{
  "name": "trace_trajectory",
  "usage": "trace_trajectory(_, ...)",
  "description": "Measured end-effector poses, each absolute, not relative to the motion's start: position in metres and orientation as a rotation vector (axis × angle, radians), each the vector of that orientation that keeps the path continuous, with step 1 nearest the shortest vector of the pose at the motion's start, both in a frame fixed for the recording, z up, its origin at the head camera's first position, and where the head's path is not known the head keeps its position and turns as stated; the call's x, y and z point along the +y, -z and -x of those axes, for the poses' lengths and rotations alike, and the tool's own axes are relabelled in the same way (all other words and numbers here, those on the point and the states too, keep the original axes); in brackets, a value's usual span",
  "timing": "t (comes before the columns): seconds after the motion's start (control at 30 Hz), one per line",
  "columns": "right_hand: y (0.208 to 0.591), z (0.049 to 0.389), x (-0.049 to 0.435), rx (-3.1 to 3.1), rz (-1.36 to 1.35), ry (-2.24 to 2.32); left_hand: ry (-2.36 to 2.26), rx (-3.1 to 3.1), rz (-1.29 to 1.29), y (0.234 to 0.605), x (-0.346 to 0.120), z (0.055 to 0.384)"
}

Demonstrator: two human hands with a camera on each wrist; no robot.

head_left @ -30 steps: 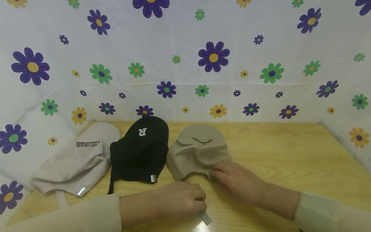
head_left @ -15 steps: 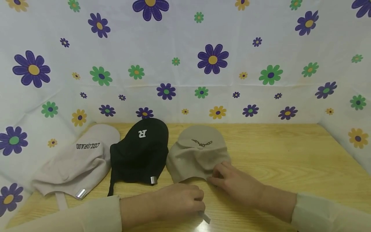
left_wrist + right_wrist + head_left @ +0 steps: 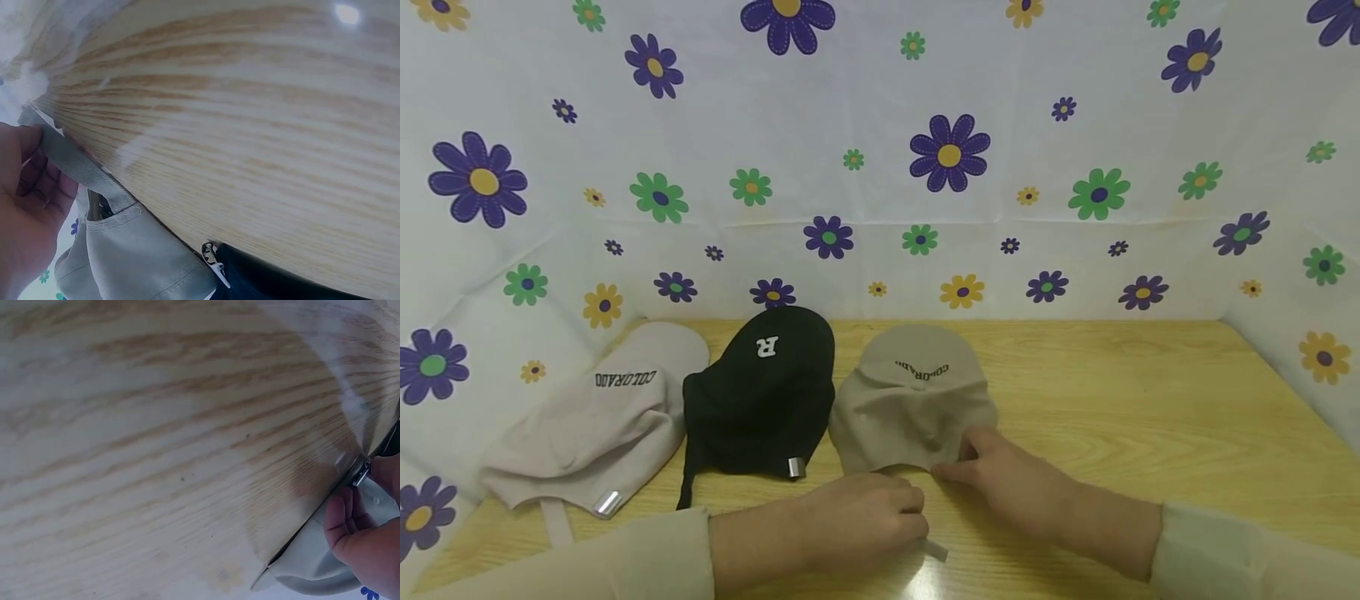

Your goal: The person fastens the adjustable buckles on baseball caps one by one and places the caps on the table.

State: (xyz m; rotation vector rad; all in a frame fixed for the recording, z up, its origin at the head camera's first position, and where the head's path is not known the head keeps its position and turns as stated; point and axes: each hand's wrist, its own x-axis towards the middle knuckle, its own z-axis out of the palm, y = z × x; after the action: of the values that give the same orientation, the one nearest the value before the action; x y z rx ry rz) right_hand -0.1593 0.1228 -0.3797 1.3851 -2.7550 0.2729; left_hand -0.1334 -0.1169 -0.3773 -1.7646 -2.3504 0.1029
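Note:
A khaki baseball cap (image 3: 917, 400) lies on the table with its brim toward the back wall and dark COLORADO lettering upside down. My left hand (image 3: 857, 521) pinches the cap's loose fabric strap (image 3: 81, 165), whose end pokes out past the fingers in the head view. At the right corner of the rear opening, my right hand (image 3: 1011, 479) grips the edge by its metal buckle (image 3: 361, 474). In the right wrist view the thumb and fingers close around that buckle. The wrist view from the left shows the strap running from the cap's back edge up into the fingers.
A black cap (image 3: 767, 400) with a white R lies left of the khaki one, its buckle facing front. Farther left rests a pale pink cap (image 3: 602, 417). The wooden table (image 3: 1150, 417) ends at a flowered cloth backdrop (image 3: 880, 92).
My right hand has shifted slightly left and down along the cap's rear edge. The strap's end by my left hand has swung up a little, and the cap's crown creases have changed.

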Motion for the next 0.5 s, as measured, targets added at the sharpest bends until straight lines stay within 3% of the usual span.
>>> trace_trajectory(0.17,0.3802,0.1613,0.1229,-2.749,-1.398,-0.366,-0.104,-2.318,1.760,0.3790,-0.1169,0.1332)
trace_trajectory(0.5,0.3750,0.1615,0.1290,-2.603,-1.523,0.029,-0.026,-2.346,1.817,0.3801,-0.1141,0.1329)
